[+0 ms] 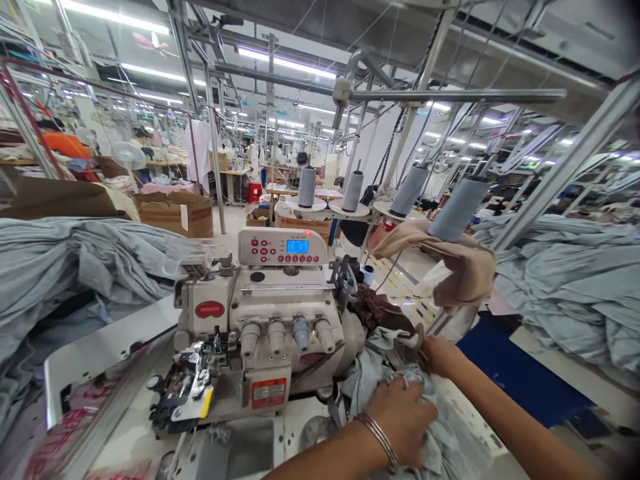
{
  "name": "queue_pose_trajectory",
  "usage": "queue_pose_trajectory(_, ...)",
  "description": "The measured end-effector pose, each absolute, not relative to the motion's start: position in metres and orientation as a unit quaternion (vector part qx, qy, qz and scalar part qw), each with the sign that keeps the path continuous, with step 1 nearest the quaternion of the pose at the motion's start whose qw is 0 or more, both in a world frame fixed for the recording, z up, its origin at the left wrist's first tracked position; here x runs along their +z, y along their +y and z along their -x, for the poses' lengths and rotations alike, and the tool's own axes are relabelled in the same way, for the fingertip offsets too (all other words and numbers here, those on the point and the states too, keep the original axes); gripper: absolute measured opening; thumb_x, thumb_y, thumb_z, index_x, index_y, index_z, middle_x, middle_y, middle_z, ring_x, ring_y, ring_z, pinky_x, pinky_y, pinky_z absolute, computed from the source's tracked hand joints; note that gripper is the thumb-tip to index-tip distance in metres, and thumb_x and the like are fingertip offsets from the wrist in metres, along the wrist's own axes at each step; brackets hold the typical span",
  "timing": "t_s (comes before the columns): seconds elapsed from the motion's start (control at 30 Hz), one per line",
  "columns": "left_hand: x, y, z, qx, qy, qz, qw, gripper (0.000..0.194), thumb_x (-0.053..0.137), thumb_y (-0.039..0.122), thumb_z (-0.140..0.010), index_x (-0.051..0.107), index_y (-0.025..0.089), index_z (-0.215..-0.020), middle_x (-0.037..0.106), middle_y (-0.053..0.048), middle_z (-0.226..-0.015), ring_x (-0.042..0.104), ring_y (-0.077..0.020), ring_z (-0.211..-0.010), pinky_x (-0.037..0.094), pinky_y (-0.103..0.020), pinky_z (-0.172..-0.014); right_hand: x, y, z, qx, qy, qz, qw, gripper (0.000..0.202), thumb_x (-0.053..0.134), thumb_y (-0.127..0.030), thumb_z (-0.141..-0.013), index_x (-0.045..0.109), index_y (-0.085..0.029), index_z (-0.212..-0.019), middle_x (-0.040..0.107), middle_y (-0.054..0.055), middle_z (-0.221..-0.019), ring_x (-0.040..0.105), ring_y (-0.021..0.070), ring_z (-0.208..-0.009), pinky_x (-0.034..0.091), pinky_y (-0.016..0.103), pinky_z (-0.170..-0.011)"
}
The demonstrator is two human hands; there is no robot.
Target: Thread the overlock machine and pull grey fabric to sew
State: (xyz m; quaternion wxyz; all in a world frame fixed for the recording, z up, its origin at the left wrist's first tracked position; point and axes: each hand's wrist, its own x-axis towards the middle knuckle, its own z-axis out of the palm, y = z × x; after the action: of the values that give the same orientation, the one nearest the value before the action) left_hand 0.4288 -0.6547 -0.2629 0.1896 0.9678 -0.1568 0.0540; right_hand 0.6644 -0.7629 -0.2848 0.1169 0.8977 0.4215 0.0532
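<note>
Right of the white sewing machine, a bunched light grey-green cloth lies on the machine table. My left hand, with metal bangles at its wrist, rests on this cloth with its fingers spread and bent over the folds. Farther right and higher, my right hand is closed at the cloth's upper edge, beside a brown cloth; its fingertips are partly hidden, so what it pinches is unclear. The machine's panel is lit blue.
Piles of grey-green cloth stand at the left and right. Thread cones stand behind the machine, with a beige cloth draped below. A dark blue sheet lies at the right. People sit far back.
</note>
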Motion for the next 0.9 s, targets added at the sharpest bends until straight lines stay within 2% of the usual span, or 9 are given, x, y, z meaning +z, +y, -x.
queue_pose_trajectory(0.13,-0.261,-0.655,-0.428,0.047,-0.157,-0.969,0.185,0.041,0.070,0.035,-0.072,0.059,0.017,-0.108,0.054,-0.011,-0.119,0.054,-0.0326,-0.105,0.051,-0.040,-0.072,-0.278,-0.775,-0.644,0.058,0.409,-0.896,0.164,0.011,0.058,-0.013,-0.095,0.065,-0.013,-0.103,0.068,0.004,-0.092,0.067,0.0177,-0.084,0.056,0.037,-0.079)
queue_pose_trajectory(0.23,-0.258,-0.654,-0.426,0.038,-0.158,-0.971,0.177,0.041,0.070,0.035,-0.073,0.058,0.017,-0.108,0.053,-0.012,-0.121,0.054,-0.0331,-0.107,0.051,-0.039,-0.072,-0.269,-0.781,-0.632,0.056,0.409,-0.895,0.169,0.014,0.054,-0.007,-0.095,0.066,-0.013,-0.099,0.069,0.004,-0.095,0.067,0.0173,-0.085,0.056,0.035,-0.078)
queue_pose_trajectory(0.4,-0.259,-0.654,-0.424,0.055,-0.155,-0.970,0.181,0.040,0.068,0.038,-0.075,0.058,0.017,-0.108,0.054,-0.012,-0.119,0.055,-0.0314,-0.104,0.052,-0.040,-0.073,-0.250,-0.775,-0.631,0.029,0.398,-0.910,0.118,0.010,0.058,-0.013,-0.095,0.068,-0.014,-0.095,0.070,0.003,-0.094,0.067,0.0172,-0.089,0.056,0.035,-0.080)
queue_pose_trajectory(0.5,-0.261,-0.654,-0.426,0.055,-0.156,-0.970,0.179,0.042,0.071,0.040,-0.073,0.059,0.018,-0.108,0.053,-0.011,-0.121,0.054,-0.0314,-0.104,0.051,-0.041,-0.075,-0.246,-0.768,-0.631,0.022,0.365,-0.928,0.077,0.012,0.059,-0.022,-0.096,0.067,-0.015,-0.090,0.069,0.001,-0.086,0.067,0.0161,-0.084,0.056,0.032,-0.075)
queue_pose_trajectory(0.6,-0.261,-0.654,-0.427,0.049,-0.155,-0.971,0.175,0.045,0.073,0.040,-0.073,0.058,0.018,-0.110,0.053,-0.011,-0.121,0.053,-0.0318,-0.105,0.051,-0.040,-0.075,-0.250,-0.762,-0.620,0.047,0.320,-0.945,0.057,0.016,0.059,-0.026,-0.096,0.065,-0.015,-0.086,0.067,0.003,-0.088,0.065,0.0159,-0.082,0.055,0.032,-0.073)
queue_pose_trajectory(0.77,-0.257,-0.657,-0.423,0.044,-0.155,-0.973,0.166,0.046,0.073,0.043,-0.076,0.057,0.017,-0.110,0.053,-0.011,-0.122,0.054,-0.0318,-0.107,0.052,-0.041,-0.079,-0.266,-0.752,-0.590,0.111,0.281,-0.953,0.037,0.018,0.050,-0.021,-0.099,0.064,-0.015,-0.088,0.066,0.004,-0.094,0.063,0.0151,-0.080,0.053,0.030,-0.068)
queue_pose_trajectory(0.9,-0.258,-0.656,-0.415,0.058,-0.146,-0.975,0.160,0.044,0.072,0.044,-0.077,0.056,0.018,-0.109,0.049,-0.012,-0.129,0.052,-0.0325,-0.111,0.052,-0.045,-0.083,-0.276,-0.755,-0.588,0.144,0.284,-0.948,0.013,0.018,0.050,-0.011,-0.097,0.065,-0.014,-0.087,0.067,0.006,-0.094,0.064,0.0168,-0.086,0.052,0.029,-0.071)
